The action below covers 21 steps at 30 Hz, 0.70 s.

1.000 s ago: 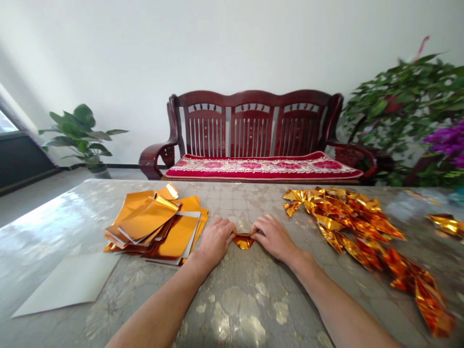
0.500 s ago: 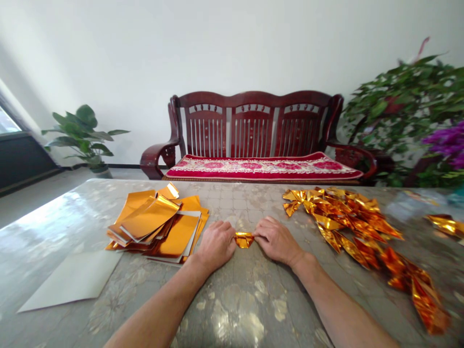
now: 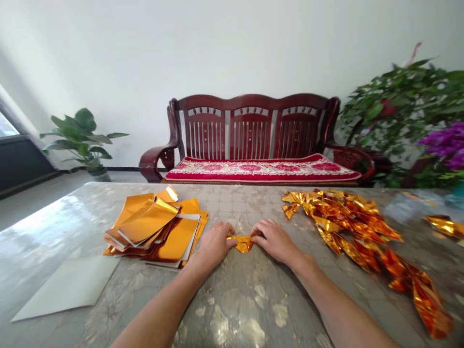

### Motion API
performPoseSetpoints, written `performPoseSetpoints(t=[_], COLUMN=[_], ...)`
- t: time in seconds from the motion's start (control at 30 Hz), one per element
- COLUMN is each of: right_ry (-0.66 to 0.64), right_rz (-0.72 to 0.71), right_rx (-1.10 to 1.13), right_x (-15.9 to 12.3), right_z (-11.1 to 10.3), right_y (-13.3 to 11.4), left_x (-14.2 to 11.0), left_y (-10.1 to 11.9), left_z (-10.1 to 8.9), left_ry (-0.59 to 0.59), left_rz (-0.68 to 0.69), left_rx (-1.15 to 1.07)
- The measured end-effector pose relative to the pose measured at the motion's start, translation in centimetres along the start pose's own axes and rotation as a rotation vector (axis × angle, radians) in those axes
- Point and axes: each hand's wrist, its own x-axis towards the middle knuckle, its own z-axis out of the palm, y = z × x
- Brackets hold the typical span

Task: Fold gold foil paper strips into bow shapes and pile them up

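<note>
Both grips are nearly closed: the left grip (image 3: 215, 244) and right grip (image 3: 275, 240) pinch opposite ends of one crimped gold foil piece (image 3: 243, 244), which lies between them on the tabletop (image 3: 246, 299). Left of the left grip sits one stack of flat gold foil sheets (image 3: 155, 227), too overlapped to count; right of the right grip lie one heap of pinched foil pieces (image 3: 344, 222), also uncountable, and one separate pinched piece (image 3: 444, 225). One white sheet (image 3: 65, 290) lies farther left.
</note>
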Motion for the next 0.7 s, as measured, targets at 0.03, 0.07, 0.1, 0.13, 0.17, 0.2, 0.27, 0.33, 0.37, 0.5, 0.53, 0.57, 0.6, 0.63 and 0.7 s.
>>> performPoseSetpoints(t=[0.03, 0.07, 0.1, 0.13, 0.17, 0.2, 0.27, 0.33, 0.37, 0.5, 0.53, 0.57, 0.6, 0.63, 0.7], right_ry=[-0.002, -0.002, -0.001, 0.002, 0.003, 0.006, 0.028, 0.079, 0.120, 0.299, 0.301, 0.282, 0.254, 0.225, 0.187], right_rz=[-0.003, -0.006, -0.008, -0.012, -0.016, -0.017, -0.007, 0.014, 0.029, 0.178, 0.221, 0.245, 0.253, 0.255, 0.260], right_rx=[0.000, 0.003, 0.008, 0.015, 0.023, 0.033, 0.055, 0.081, 0.091, 0.219, 0.316, 0.437, 0.565, 0.685, 0.871], right_x=[0.0, 0.0, -0.1, -0.1, -0.1, -0.1, -0.1, -0.2, -0.2, -0.1, 0.0, 0.0, 0.0, 0.1, 0.1], right_z=[0.0, -0.1, -0.1, 0.0, 0.0, 0.1, 0.2, 0.4, 0.5, 0.9, 0.9, 1.0, 0.9, 0.9, 0.9], right_y=[0.0, 0.1, 0.1, 0.2, 0.2, 0.3, 0.3, 0.1, -0.1, -1.3, -1.7, -2.1, -2.5, -2.9, -3.6], left_x=[0.0, 0.0, 0.1, 0.1, 0.1, 0.1, 0.1, 0.0, 0.0, -0.6, -0.8, -1.1, -1.3, -1.5, -1.8], left_y=[0.0, 0.1, 0.2, 0.3, 0.4, 0.5, 0.8, 1.1, 1.3, 1.6, 1.7, 1.8, 1.8, 1.9, 2.0], left_z=[-0.1, -0.3, -0.4, -0.5, -0.6, -0.6, -0.3, 0.2, 0.5, 1.7, 1.7, 1.7, 1.6, 1.5, 1.3], left_ry=[-0.017, -0.036, -0.053, -0.067, -0.073, -0.072, -0.055, -0.021, 0.013, 0.310, 0.374, 0.425, 0.458, 0.478, 0.487], left_rz=[-0.006, -0.015, -0.026, -0.035, -0.039, -0.042, -0.049, -0.053, -0.046, 0.115, 0.192, 0.276, 0.365, 0.450, 0.590], left_rx=[0.004, 0.006, 0.004, -0.001, -0.009, -0.021, -0.066, -0.157, -0.215, -0.289, -0.249, -0.196, -0.133, -0.071, 0.024])
